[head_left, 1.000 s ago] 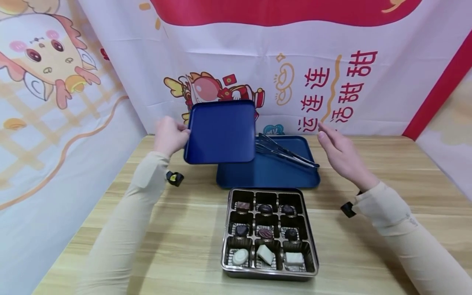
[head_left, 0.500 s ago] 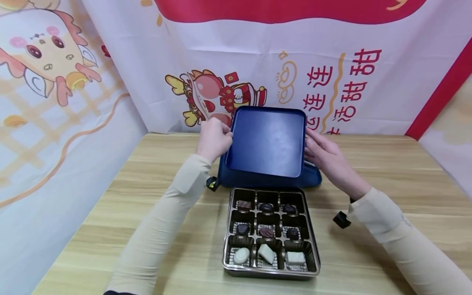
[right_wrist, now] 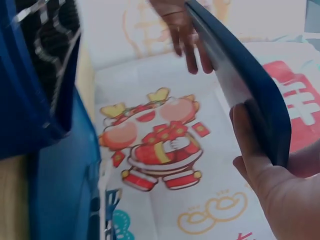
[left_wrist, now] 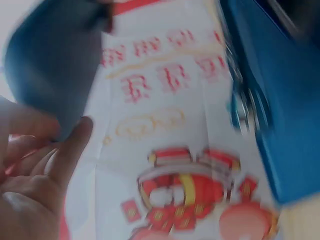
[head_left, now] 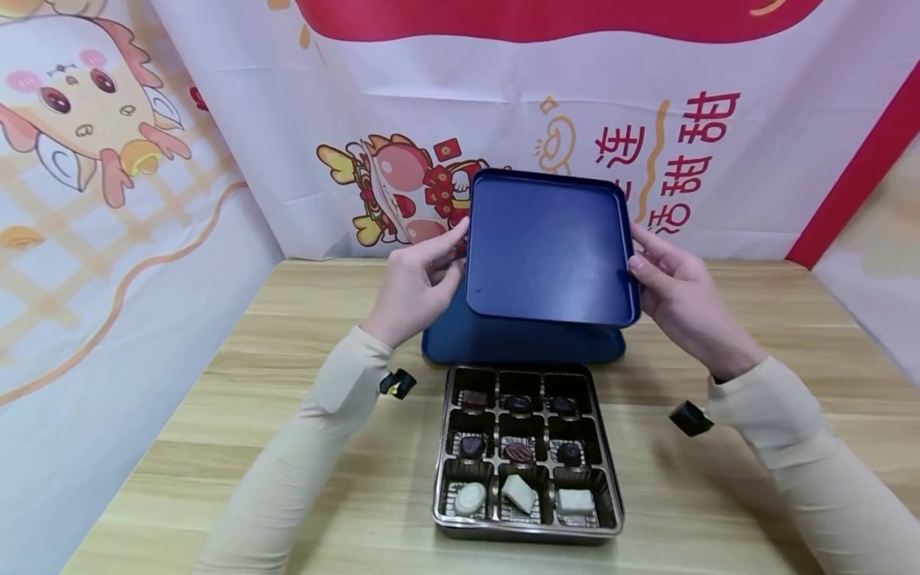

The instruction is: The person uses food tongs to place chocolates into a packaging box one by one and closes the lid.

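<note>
The dark blue square lid (head_left: 549, 251) is raised above the table, tilted with its inner side facing me. My right hand (head_left: 693, 295) grips its right edge, thumb on the front face and fingers behind. At the left edge, my left hand (head_left: 420, 283) has fairly straight, spread fingers; the fingertips (left_wrist: 82, 127) reach the rim. Below stands the open chocolate box (head_left: 527, 531), its sectioned insert holding several dark and white chocolates. Behind the box lies a blue tray (head_left: 528, 343), partly hidden by the lid. Metal tongs (right_wrist: 103, 200) on the tray show blurred in the wrist views.
Everything stands on a wood-grain table (head_left: 323, 479). A printed white cloth backdrop (head_left: 431, 80) rises at the table's back edge, just behind the tray. Another printed cloth (head_left: 129, 303) hangs along the left side. The box sits directly in front of the tray.
The lid has moved right and risen slightly. My right hand has come in and taken its right edge. My left hand went from pinching the left edge to spread fingers there.
</note>
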`<control>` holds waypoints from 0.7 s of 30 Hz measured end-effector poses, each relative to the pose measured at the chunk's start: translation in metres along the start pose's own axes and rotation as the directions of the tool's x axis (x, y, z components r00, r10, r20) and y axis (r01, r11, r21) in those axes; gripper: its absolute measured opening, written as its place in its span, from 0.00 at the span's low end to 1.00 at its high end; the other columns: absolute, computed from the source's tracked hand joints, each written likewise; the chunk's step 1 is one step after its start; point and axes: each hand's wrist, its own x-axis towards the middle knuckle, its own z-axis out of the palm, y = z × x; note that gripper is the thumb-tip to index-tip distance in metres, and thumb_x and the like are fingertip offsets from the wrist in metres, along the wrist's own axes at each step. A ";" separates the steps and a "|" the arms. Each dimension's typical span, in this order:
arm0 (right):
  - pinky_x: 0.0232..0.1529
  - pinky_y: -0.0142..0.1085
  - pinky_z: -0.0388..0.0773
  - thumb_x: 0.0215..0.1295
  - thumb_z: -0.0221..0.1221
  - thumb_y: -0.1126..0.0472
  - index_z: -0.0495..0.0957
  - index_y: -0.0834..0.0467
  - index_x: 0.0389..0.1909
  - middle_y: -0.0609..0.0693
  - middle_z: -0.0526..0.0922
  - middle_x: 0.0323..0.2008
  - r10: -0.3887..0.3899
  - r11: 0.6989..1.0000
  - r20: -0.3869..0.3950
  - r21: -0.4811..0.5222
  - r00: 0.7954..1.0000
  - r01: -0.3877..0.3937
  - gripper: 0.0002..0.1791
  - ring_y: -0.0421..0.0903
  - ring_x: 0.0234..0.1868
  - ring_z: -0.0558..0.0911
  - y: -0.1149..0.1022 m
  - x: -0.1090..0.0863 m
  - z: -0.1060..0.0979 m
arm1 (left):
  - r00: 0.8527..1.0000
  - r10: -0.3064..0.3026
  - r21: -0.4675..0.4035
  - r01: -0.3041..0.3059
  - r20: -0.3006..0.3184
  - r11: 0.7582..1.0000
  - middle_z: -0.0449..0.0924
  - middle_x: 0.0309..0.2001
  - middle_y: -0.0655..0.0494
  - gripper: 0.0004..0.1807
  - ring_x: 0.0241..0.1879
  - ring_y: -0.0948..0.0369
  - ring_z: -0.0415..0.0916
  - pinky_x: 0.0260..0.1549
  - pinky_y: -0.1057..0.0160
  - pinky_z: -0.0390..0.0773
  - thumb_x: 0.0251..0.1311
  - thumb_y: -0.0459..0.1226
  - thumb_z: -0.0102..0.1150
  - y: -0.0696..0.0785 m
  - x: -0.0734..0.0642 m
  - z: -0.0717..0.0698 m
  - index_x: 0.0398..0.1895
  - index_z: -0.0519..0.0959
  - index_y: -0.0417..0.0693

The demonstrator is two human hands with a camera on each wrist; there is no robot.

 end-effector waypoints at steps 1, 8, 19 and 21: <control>0.50 0.38 0.78 0.76 0.46 0.71 0.42 0.64 0.77 0.57 0.77 0.47 0.008 1.000 0.008 0.022 1.000 -0.009 0.35 0.44 0.46 0.81 -0.003 0.000 0.001 | 0.997 0.080 0.019 -0.080 -0.006 0.997 0.80 0.54 0.45 0.29 0.49 0.63 0.80 0.36 0.71 0.79 0.60 0.22 0.62 -0.002 -0.001 -0.002 0.66 0.73 0.39; 0.52 0.37 0.76 0.77 0.46 0.68 0.45 0.60 0.78 0.54 0.62 0.72 0.122 0.991 0.024 0.056 0.992 -0.123 0.33 0.45 0.60 0.76 -0.013 -0.007 0.007 | 0.888 0.458 0.235 -0.436 -0.046 0.869 0.75 0.60 0.41 0.28 0.60 0.53 0.73 0.55 0.59 0.74 0.51 0.23 0.71 -0.007 -0.001 -0.010 0.59 0.77 0.32; 0.58 0.48 0.72 0.78 0.46 0.67 0.68 0.70 0.66 0.71 0.74 0.57 -0.144 0.936 0.105 -0.308 0.984 0.170 0.20 0.62 0.56 0.77 -0.001 -0.004 0.018 | 0.826 0.486 0.335 -0.389 -0.285 0.858 0.85 0.43 0.48 0.22 0.36 0.54 0.85 0.32 0.58 0.83 0.48 0.35 0.76 0.004 0.000 -0.002 0.48 0.85 0.37; 0.51 0.42 0.78 0.75 0.51 0.69 0.74 0.70 0.60 0.68 0.80 0.49 -0.208 0.862 0.066 -0.460 0.976 0.215 0.17 0.57 0.48 0.82 0.001 -0.005 0.018 | 0.844 0.454 0.322 -0.362 -0.285 0.875 0.86 0.41 0.49 0.24 0.28 0.55 0.84 0.25 0.61 0.80 0.45 0.35 0.77 0.007 0.000 -0.002 0.49 0.85 0.39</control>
